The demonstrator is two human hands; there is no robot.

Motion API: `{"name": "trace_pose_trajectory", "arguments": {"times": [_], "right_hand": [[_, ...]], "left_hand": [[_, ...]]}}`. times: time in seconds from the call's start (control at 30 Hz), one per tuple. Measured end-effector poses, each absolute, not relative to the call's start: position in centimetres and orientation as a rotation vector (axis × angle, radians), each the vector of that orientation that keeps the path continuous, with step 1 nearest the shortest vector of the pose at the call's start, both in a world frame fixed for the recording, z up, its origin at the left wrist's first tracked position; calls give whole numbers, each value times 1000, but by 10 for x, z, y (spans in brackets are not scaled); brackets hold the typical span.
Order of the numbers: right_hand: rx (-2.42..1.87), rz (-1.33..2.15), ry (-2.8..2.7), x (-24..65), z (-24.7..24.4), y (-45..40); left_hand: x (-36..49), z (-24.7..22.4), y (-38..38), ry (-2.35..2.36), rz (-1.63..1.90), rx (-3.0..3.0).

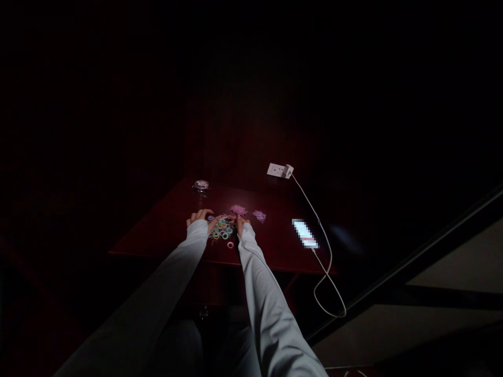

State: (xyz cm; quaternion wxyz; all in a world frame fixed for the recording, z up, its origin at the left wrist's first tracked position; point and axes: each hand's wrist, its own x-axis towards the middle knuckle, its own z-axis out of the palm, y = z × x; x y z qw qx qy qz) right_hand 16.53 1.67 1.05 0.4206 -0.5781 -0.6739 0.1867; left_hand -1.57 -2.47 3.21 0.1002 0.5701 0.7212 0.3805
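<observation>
A mixed pile of small coloured hair ties (pixel 223 229) lies on the dark red table, in green, yellow, pink and other colours. My left hand (pixel 199 215) rests at the pile's left edge, its fingers and thumb spread apart around that side. On the right edge, my right hand (pixel 242 224) has its fingers drawn together; what they hold, if anything, is too small to make out. Just beyond it sit a pink heap of hair ties (pixel 238 210) and a smaller purple heap (pixel 260 215). One single pink hair tie (pixel 230 244) lies nearer to me.
A round clear container (pixel 201 186) stands at the table's back left. To the right, a lit phone (pixel 305 233) lies on the table (pixel 275 256), its white cable (pixel 325 233) looping past the edge up to a wall socket (pixel 277 170). The surroundings are very dark.
</observation>
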Motion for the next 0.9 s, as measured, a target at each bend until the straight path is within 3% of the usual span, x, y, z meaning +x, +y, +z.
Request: {"name": "trace_pose_trajectory", "arguments": {"times": [0.33, 0.9], "right_hand": [[-1518, 576, -1541, 170, 15, 12], [-1508, 590, -1694, 171, 22, 4]], "left_hand": [[-21, 11, -8, 1898, 862, 2059], [-22, 24, -9, 1819, 1133, 1804]]}}
